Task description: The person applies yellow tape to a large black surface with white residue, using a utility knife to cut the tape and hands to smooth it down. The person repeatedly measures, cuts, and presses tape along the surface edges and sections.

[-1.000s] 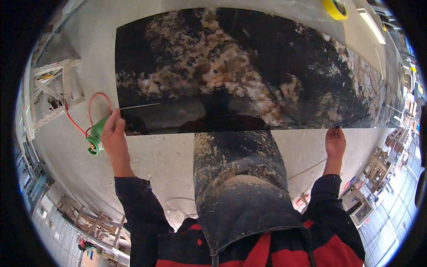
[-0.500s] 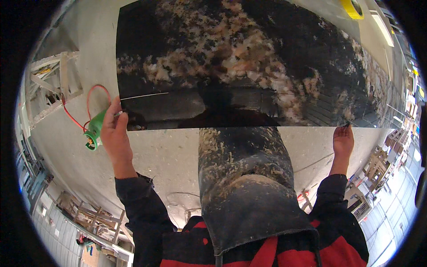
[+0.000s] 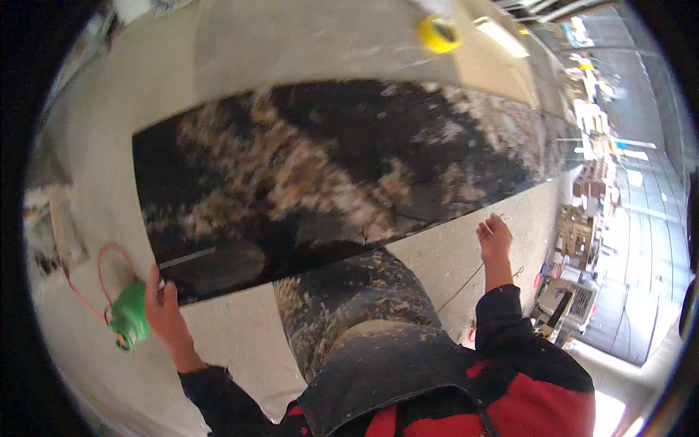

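Note:
A large polished stone slab (image 3: 342,167), black with tan and brown patches, lies slanted across a pale dusty worktable (image 3: 291,44). My left hand (image 3: 164,313) grips its near left corner, fingers up against the edge. My right hand (image 3: 495,237) is at the near edge toward the right, fingers apart, tips just touching or just short of the slab. A dark, dust-covered apron (image 3: 349,313) hangs between my arms, which are in red and black sleeves.
A green hand tool (image 3: 129,320) on a red hose (image 3: 109,255) lies on the table beside my left hand. A yellow tape roll (image 3: 438,33) sits at the far side. Shelving and stacked goods line the floor at right (image 3: 582,233).
The slab now slants in view, its right end farther away. My left hand has dropped lower beside the green tool. My right hand's fingers have loosened at the edge.

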`<state>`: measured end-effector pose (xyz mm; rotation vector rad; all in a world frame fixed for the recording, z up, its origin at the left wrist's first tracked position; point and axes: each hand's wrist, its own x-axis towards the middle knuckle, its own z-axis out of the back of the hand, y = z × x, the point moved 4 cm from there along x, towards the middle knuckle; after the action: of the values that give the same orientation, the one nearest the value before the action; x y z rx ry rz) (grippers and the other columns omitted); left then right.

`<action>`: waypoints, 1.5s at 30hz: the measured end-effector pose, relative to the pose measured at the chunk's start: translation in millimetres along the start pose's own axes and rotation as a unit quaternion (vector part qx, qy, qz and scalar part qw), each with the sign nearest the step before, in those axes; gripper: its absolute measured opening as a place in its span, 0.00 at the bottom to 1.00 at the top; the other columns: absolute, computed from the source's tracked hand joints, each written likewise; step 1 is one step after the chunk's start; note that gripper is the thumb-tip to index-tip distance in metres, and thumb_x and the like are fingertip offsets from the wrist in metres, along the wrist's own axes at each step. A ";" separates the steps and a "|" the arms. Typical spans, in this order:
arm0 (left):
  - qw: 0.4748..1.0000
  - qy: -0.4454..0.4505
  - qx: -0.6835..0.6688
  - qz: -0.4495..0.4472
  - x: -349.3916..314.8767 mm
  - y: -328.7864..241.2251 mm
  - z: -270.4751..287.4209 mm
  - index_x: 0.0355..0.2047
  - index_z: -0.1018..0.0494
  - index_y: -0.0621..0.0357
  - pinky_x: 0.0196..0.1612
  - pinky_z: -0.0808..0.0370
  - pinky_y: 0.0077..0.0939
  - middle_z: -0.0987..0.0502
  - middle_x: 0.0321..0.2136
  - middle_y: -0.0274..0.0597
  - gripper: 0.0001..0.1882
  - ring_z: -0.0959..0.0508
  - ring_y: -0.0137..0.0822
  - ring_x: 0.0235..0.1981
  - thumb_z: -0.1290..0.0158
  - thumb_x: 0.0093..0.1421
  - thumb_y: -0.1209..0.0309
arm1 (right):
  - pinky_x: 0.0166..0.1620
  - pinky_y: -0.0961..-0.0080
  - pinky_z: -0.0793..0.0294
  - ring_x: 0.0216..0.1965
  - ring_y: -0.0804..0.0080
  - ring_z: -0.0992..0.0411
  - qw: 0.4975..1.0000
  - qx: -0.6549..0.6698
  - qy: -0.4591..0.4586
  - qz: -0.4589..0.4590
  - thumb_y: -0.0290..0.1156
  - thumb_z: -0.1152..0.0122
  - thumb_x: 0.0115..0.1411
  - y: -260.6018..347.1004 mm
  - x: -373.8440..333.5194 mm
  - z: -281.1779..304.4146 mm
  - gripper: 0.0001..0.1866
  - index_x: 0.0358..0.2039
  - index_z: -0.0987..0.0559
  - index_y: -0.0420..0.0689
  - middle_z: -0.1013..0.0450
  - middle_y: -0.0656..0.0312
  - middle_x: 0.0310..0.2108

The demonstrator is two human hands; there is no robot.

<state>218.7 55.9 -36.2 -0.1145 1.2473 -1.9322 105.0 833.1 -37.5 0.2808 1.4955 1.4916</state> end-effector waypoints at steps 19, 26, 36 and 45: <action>0.964 -0.102 0.243 -0.043 7.9 -29.6 -28.8 0.65 0.32 0.72 0.67 0.35 0.44 0.28 0.62 0.60 0.29 0.29 0.54 0.64 0.44 0.63 0.76 | 0.63 0.56 0.29 0.61 0.46 0.30 0.705 -0.439 0.229 0.507 0.34 0.36 0.58 192.6 29.0 -337.3 0.28 0.59 0.24 0.40 0.27 0.48 0.59; 0.951 -0.136 0.275 -0.040 4.5 -24.7 -27.5 0.64 0.31 0.69 0.66 0.32 0.43 0.27 0.62 0.58 0.28 0.27 0.53 0.62 0.43 0.64 0.75 | 0.70 0.49 0.41 0.66 0.53 0.35 0.597 -0.452 0.225 0.624 0.28 0.41 0.58 196.2 40.4 -415.6 0.27 0.60 0.24 0.42 0.26 0.54 0.58; 0.976 -0.127 0.173 -0.022 1.7 -26.9 -11.3 0.63 0.29 0.71 0.65 0.29 0.41 0.23 0.58 0.59 0.28 0.23 0.50 0.59 0.43 0.62 0.75 | 0.68 0.51 0.40 0.56 0.58 0.26 0.600 -0.485 0.252 0.585 0.32 0.36 0.61 206.4 2.4 -436.2 0.16 0.50 0.17 0.48 0.19 0.61 0.45; 0.964 -0.089 0.230 -0.098 15.9 -44.4 -21.9 0.59 0.27 0.72 0.64 0.29 0.44 0.22 0.56 0.61 0.27 0.23 0.53 0.59 0.41 0.60 0.72 | 0.46 0.70 0.19 0.40 0.71 0.19 0.836 0.043 0.543 0.056 0.31 0.36 0.68 272.6 -179.1 -363.9 0.12 0.46 0.19 0.36 0.18 0.58 0.40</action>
<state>172.1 68.9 -17.2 -0.1715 0.6663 -2.2777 -195.5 529.2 199.5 -0.5568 2.4542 1.7726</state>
